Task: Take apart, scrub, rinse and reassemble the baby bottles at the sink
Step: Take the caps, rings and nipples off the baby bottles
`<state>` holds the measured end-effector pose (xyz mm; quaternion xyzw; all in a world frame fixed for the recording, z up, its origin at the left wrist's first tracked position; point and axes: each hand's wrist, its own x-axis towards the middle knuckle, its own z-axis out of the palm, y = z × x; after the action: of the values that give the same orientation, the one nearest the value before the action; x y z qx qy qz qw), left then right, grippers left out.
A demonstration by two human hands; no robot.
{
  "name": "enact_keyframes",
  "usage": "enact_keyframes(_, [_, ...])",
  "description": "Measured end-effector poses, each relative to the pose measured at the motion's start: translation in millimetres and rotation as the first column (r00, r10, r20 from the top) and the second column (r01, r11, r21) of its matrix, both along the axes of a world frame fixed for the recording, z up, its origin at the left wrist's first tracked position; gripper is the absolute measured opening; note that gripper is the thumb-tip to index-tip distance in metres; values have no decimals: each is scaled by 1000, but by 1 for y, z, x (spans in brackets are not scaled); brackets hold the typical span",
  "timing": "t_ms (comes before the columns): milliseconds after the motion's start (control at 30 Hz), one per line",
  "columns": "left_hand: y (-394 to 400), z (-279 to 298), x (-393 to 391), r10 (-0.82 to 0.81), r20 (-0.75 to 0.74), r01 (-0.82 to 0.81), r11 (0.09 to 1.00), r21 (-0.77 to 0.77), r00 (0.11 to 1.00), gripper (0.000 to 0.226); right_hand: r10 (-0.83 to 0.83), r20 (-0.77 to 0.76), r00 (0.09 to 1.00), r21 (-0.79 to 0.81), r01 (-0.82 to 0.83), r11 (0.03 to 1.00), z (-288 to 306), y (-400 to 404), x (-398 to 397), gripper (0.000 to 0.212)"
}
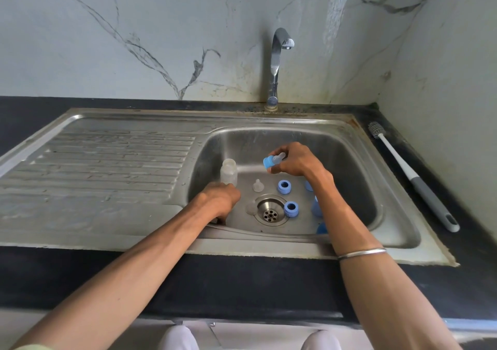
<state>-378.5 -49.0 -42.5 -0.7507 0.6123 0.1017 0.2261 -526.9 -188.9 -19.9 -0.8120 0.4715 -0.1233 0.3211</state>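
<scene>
My right hand (294, 160) holds a blue collar ring with its clear teat (272, 161) above the steel sink basin (357, 161). My left hand (222, 197) is low at the basin's left wall, fingers curled at the base of an upright clear bottle body (229, 172). On the basin floor lie a loose clear teat (258, 185), another clear teat (251, 206) beside the drain (270, 210), and two blue rings (284, 187) (291, 208). More blue parts (316, 207) sit partly hidden behind my right forearm.
A chrome tap (278, 54) stands at the back, with no water running. A long bottle brush (411, 177) lies on the black counter to the right of the sink. The ribbed draining board (107, 161) stretches to the left.
</scene>
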Motion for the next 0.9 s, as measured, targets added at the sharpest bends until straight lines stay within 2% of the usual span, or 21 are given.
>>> enact_keyframes(133, [-2,5,10,-3,-107,3,1000,-5,994,48,-4,9,1000,2,4,1000,-1,-1,0,50])
enact_keyframes(233, [-5,18,26,20,-248,-53,990,-129,968,63,-3,32,999,2,3,1000,-1,-3,-1,50])
enact_keyframes(333, [-10,26,40,-3,-359,-137,922,-362,933,47,-6,69,998,12,5,1000,0,-3,-3,48])
enact_keyframes(433, [-20,23,37,-30,-458,-214,855,-472,889,30,-10,100,995,23,8,1000,2,-2,-2,47])
enact_keyframes(500, [-28,20,29,-67,-530,-249,828,-502,846,34,-19,129,991,27,15,1000,3,-1,-1,48])
enact_keyframes(600, [-42,17,16,-114,-665,-321,808,-495,738,64,-39,199,979,46,31,998,4,0,-1,44])
enact_keyframes(667, [-48,17,9,-141,-738,-385,780,-493,659,74,-57,256,965,75,39,996,5,0,-1,42])
enact_keyframes(800, [-54,16,4,-243,-808,-513,667,-540,536,62,-63,395,917,151,3,989,-1,-3,1,42])
enact_keyframes(900, [-54,12,9,-272,-835,-571,626,-531,479,56,-52,484,873,217,-62,974,0,-1,2,40])
